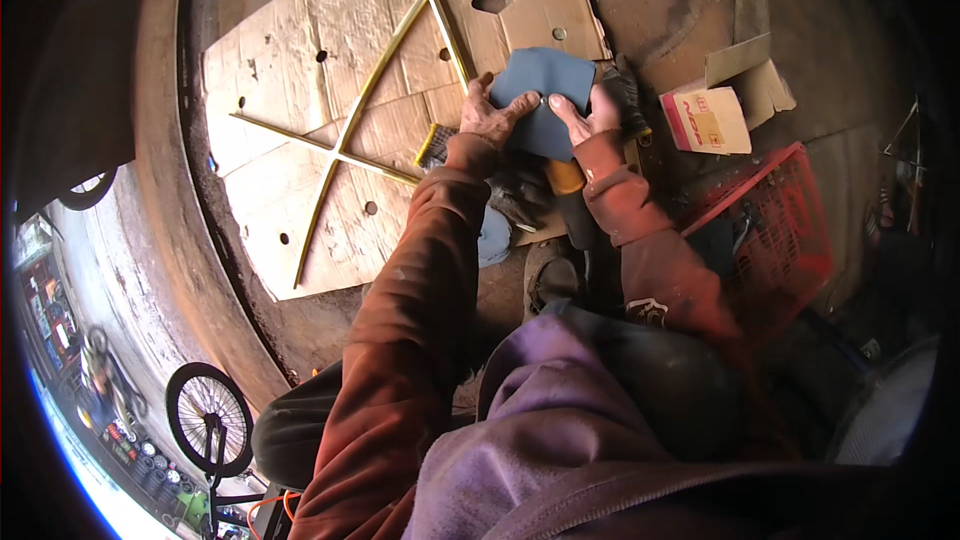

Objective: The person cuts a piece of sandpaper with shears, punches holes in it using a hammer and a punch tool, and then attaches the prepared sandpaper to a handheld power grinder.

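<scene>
Both my hands hold a blue-grey sheet [545, 70] that looks like sandpaper, above the near right part of a cardboard sheet. My left hand [490, 112] grips its left edge, thumb on top. On its right side my right hand [590, 118] pinches it, the thumbs almost meeting in the middle. Beside my left hand lies a gold-coloured metal frame [338, 155] of crossed thin bars, flat on the cardboard [285, 55]. Under my wrists are a dark glove-like thing [515, 198], a yellow-orange object [565, 177] and another blue piece [493, 238], partly hidden.
An opened cardboard box [715, 120] and a red plastic crate [790, 230] stand to the right. My shoe [550, 278] is just below the work. At lower left are a bicycle wheel [208, 420] and an orange cable [265, 510]. A raised ledge [170, 140] runs along the left.
</scene>
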### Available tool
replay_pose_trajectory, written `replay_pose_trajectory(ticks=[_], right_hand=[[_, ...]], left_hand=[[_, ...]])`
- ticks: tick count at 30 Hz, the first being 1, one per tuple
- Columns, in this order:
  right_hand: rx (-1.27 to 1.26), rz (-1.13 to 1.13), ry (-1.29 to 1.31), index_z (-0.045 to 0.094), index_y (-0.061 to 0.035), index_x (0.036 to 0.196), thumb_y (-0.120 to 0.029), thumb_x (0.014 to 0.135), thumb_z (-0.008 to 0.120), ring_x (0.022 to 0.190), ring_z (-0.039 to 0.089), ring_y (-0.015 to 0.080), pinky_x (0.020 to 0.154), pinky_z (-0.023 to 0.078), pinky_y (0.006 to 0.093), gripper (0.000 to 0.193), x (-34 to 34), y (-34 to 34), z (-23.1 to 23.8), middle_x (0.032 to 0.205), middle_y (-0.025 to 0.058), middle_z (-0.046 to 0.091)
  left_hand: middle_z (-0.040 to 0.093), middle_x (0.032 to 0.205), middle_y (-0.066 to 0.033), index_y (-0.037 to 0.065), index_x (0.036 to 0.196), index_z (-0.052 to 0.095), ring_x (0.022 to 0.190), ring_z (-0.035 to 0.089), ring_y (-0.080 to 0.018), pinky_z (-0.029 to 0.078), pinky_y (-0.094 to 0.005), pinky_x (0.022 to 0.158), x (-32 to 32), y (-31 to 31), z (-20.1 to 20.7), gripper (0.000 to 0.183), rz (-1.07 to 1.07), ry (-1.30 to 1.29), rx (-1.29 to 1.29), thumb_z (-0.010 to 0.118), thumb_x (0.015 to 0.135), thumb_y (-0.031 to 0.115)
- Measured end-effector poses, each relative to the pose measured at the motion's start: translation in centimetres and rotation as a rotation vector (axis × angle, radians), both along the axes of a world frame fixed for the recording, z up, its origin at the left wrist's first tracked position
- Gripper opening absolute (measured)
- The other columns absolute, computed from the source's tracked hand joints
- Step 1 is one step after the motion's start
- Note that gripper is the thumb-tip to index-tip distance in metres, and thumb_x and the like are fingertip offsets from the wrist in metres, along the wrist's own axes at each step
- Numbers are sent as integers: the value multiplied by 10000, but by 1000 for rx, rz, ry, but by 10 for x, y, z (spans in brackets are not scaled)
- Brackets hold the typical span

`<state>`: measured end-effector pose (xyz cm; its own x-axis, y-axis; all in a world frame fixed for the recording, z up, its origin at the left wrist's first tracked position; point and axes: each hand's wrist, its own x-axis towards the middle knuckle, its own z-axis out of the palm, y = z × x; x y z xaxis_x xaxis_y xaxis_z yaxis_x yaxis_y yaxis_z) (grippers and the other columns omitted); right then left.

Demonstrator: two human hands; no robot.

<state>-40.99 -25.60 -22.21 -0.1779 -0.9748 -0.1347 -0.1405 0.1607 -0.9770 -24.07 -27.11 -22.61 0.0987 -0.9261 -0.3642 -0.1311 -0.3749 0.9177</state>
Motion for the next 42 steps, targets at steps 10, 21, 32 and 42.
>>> replay_pose_trajectory(ticks=[10, 21, 32, 42], right_hand=[[181, 179, 206, 656, 30, 957, -365, 746, 781, 774, 658, 272, 719, 517, 380, 465, -15, -23, -9, 832, 159, 687], [14, 251, -96, 653, -30, 1093, -297, 814, 760, 816, 622, 117, 753, 521, 322, 401, -26, -20, 6, 940, 43, 703], [-314, -92, 191, 563, -3, 1053, -198, 882, 721, 738, 546, 93, 696, 476, 254, 304, -27, 42, 25, 866, 21, 609], [810, 601, -66, 634, 18, 941, -258, 898, 658, 589, 634, 132, 507, 485, 269, 281, 38, 173, 7, 705, 61, 643]], left_hand=[[695, 951, -153, -55, 1092, 633, 860, 667, -219, 539, -339, 778, 10, -11, 13, 581, -174, 24, 27, 826, 729, 357], [697, 967, -98, -15, 1108, 647, 865, 651, -175, 536, -325, 786, -2, 0, 12, 505, -147, 145, -99, 813, 770, 321], [678, 960, -169, -3, 1026, 664, 786, 660, -183, 541, -295, 661, 113, 95, 24, 239, -111, -397, -257, 678, 899, 200], [516, 1147, -184, 38, 1311, 454, 1097, 474, -369, 402, -457, 954, 64, 194, -2, 769, -154, -705, -183, 824, 663, 226]])
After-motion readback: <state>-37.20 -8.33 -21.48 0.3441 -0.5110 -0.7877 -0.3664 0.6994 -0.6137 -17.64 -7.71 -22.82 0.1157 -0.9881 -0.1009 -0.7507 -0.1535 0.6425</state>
